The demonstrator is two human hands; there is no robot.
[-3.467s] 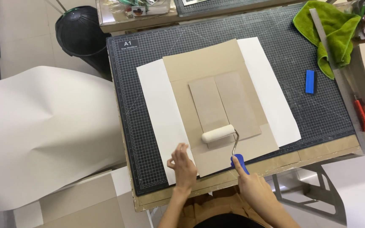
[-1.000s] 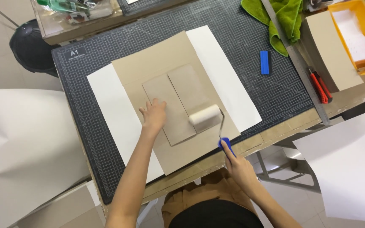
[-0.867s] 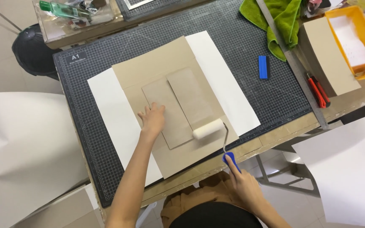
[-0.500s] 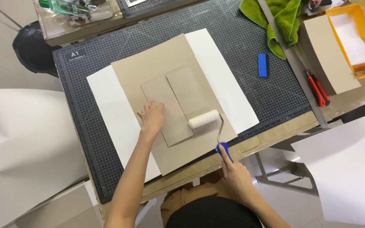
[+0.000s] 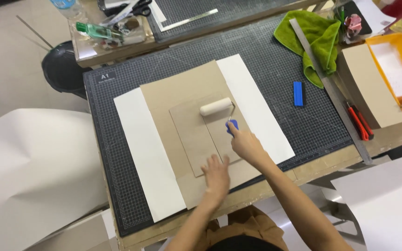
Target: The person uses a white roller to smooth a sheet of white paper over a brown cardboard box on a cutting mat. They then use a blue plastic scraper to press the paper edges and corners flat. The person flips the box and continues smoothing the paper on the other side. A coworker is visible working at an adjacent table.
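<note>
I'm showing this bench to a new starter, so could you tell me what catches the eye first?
The right hand pushes a white foam roller over tan boards at the middle of the dark cutting mat. The left hand presses flat on their near edge. A bright green cloth lies at the far right.

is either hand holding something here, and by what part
The right hand holds the small roller by its blue handle. The left hand holds nothing, pressing flat on the cardboard pieces.

I see two bare forearms coming up from the bottom edge, with no sleeves on either as far as they show. The left hand (image 5: 217,175) and right hand (image 5: 245,145) wear no gloves, rings, or watch that I can make out. Below them shows tan-brown clothing (image 5: 252,223) and dark hair (image 5: 245,244).
</note>
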